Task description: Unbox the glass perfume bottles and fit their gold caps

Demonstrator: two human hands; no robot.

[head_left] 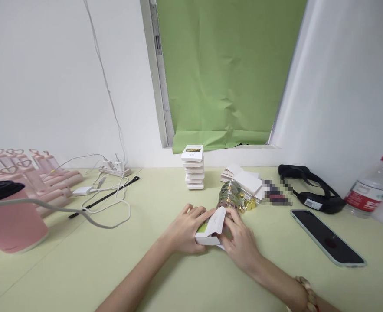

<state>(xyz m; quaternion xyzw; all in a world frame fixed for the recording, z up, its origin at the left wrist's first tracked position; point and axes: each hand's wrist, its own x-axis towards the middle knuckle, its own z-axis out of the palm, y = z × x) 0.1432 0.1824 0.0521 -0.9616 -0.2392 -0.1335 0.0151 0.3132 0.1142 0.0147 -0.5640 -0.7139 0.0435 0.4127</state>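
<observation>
Between my two hands is a small white cardboard box (204, 238) with an end flap raised and a bit of green showing. My left hand (188, 229) wraps round its left side, with the thumb low and the fingers along the top. My right hand (240, 240) grips the right side by the raised flap (216, 222). What lies inside the box is mostly hidden. Just beyond my right fingers lie several round clear glass pieces (229, 193) in a row, with gold-coloured pieces (248, 203) beside them.
A stack of small white boxes (194, 173) stands near the wall. Flat white cartons (246, 180) lie right of it. Farther right are a phone (328, 236), a black headset (311, 186) and a bottle (368, 190). Leftward are white cables (124, 203), pink tubes (53, 186) and a pink container (15, 223).
</observation>
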